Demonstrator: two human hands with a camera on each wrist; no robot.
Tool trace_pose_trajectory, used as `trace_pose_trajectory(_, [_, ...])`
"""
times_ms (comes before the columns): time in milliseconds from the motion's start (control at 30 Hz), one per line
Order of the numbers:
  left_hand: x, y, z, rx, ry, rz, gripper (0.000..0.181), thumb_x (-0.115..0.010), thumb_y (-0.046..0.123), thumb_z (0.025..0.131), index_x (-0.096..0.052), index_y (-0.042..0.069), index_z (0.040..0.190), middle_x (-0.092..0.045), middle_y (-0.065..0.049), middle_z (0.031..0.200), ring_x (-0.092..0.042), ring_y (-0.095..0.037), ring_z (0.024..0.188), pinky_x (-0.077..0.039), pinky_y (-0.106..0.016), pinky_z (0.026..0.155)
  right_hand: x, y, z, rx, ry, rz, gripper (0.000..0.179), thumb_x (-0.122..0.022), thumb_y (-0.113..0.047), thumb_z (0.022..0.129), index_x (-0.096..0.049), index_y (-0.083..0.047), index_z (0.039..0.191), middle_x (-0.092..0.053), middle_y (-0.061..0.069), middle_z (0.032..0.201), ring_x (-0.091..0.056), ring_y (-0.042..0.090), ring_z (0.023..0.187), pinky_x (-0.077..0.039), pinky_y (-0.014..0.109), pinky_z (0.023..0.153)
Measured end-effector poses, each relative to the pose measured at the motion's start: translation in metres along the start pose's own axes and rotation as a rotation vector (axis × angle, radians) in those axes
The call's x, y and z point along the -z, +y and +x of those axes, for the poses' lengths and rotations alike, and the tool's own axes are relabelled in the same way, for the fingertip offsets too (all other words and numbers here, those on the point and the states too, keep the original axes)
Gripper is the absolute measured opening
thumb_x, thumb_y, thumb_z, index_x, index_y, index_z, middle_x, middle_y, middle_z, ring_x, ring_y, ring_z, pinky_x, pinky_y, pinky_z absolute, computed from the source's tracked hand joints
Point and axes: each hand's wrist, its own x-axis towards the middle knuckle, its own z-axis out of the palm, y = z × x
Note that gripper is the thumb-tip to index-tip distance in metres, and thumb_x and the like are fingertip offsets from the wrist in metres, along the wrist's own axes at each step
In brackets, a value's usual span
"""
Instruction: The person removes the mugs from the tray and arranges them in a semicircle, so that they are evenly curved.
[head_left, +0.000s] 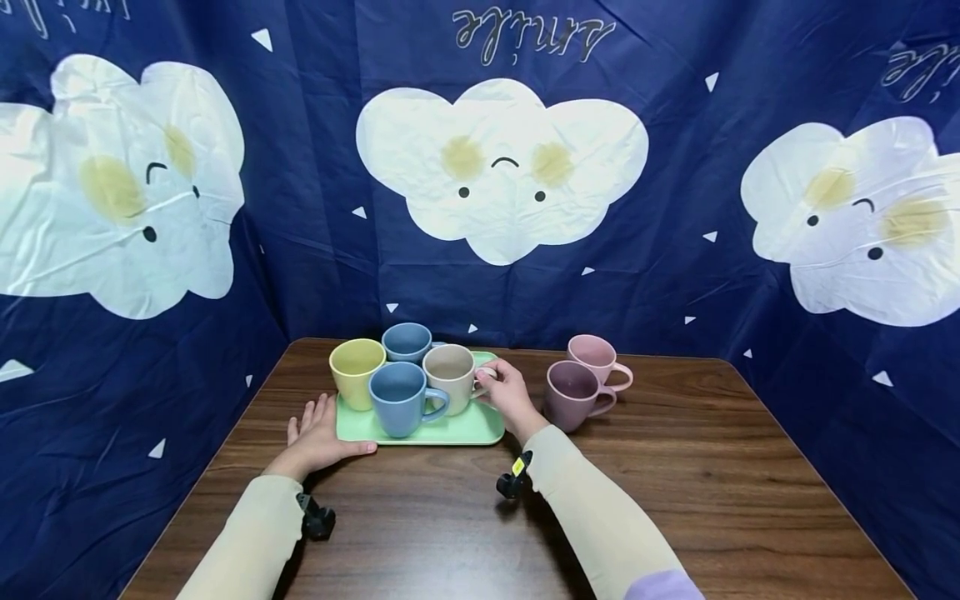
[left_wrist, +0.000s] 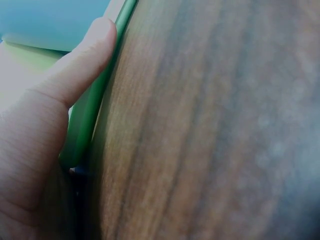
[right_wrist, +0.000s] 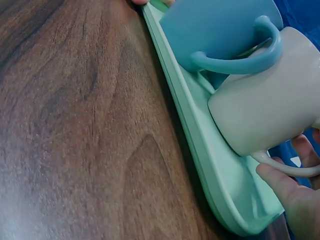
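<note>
Over there on the table [head_left: 675,467] sits a tray [head_left: 476,427], and on it a left mug [head_left: 352,382], a back mug [head_left: 405,340], a front mug [head_left: 397,403] and a right mug [head_left: 450,386]. Off to the tray's right, a near mug [head_left: 568,398] stands before a far mug [head_left: 592,351].

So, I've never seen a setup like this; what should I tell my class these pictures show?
No machine: a person works bare-handed. The wide picture comes from a head camera; the others from a small camera on each wrist. A wooden table holds a green tray with a yellow mug, a near blue mug and a far blue mug. The right hand grips the handle of a beige mug, on or just above the tray. The left hand touches the tray's near edge. To the right stand a pink mug and a purple mug.
</note>
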Motion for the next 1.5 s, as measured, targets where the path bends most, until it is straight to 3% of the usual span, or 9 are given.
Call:
trace_pose_trajectory(233, [0.004,0.005,-0.003,0.007,-0.015,-0.002,0.148,-0.073,0.083,0.064,-0.004,-0.008,0.158,0.001,-0.039,0.161,0.008,-0.056,0.148,0.013,-0.074,0.109,0.005,-0.004,-0.001,0.031,0.005,-0.013,0.006,-0.062,-0.002,0.099,-0.063,0.003,0.102,-0.063,0.011,0.095,-0.064,0.041,0.101,-0.053,0.059,0.093])
trace_pose_trajectory(467, [0.002,0.004,-0.003,0.002,-0.012,-0.004,0.147,-0.074,0.082,0.064,-0.005,-0.009,0.157,0.000,-0.040,0.160,0.007,-0.057,0.147,0.014,-0.075,0.108,0.009,-0.015,-0.003,0.037,-0.001,-0.018,0.006,-0.060,-0.001,0.100,-0.062,0.004,0.103,-0.064,0.017,0.103,-0.064,0.041,0.101,-0.053,0.059,0.092])
trace_pose_trajectory(833, [0.003,0.005,-0.003,0.005,-0.008,-0.006,0.147,-0.074,0.080,0.065,-0.005,-0.011,0.157,0.001,-0.040,0.160,0.007,-0.058,0.147,0.014,-0.075,0.108,0.016,-0.043,-0.007,0.057,0.008,0.005,0.004,-0.060,-0.002,0.100,-0.063,0.000,0.101,-0.066,0.019,0.104,-0.065,0.042,0.101,-0.059,0.049,0.083])
trace_pose_trajectory(1067, [0.003,0.004,-0.004,0.003,-0.019,-0.007,0.144,-0.076,0.077,0.067,-0.004,-0.009,0.157,0.001,-0.040,0.160,0.008,-0.057,0.147,0.013,-0.075,0.108,0.024,-0.061,-0.009,0.050,0.009,0.045,0.004,-0.060,0.000,0.100,-0.063,0.002,0.101,-0.064,0.024,0.108,-0.067,0.035,0.094,-0.056,0.055,0.088])
trace_pose_trajectory(1300, [0.000,0.000,-0.001,-0.002,-0.010,-0.008,0.146,-0.075,0.079,0.066,-0.004,-0.010,0.157,0.000,-0.040,0.160,0.007,-0.057,0.147,0.013,-0.076,0.108,0.035,-0.077,-0.010,0.065,0.021,0.068,0.008,-0.058,0.000,0.101,-0.064,-0.003,0.096,-0.068,0.009,0.093,-0.068,0.024,0.086,-0.056,0.056,0.087])
trace_pose_trajectory(1500, [-0.002,-0.003,0.001,-0.007,0.006,-0.004,0.147,-0.075,0.081,0.064,-0.006,-0.011,0.156,-0.001,-0.041,0.159,0.005,-0.060,0.146,0.013,-0.077,0.107,0.048,-0.089,-0.010,0.076,0.029,0.070,0.007,-0.055,0.000,0.102,-0.062,-0.002,0.099,-0.065,0.006,0.096,-0.069,0.022,0.087,-0.050,0.061,0.094])
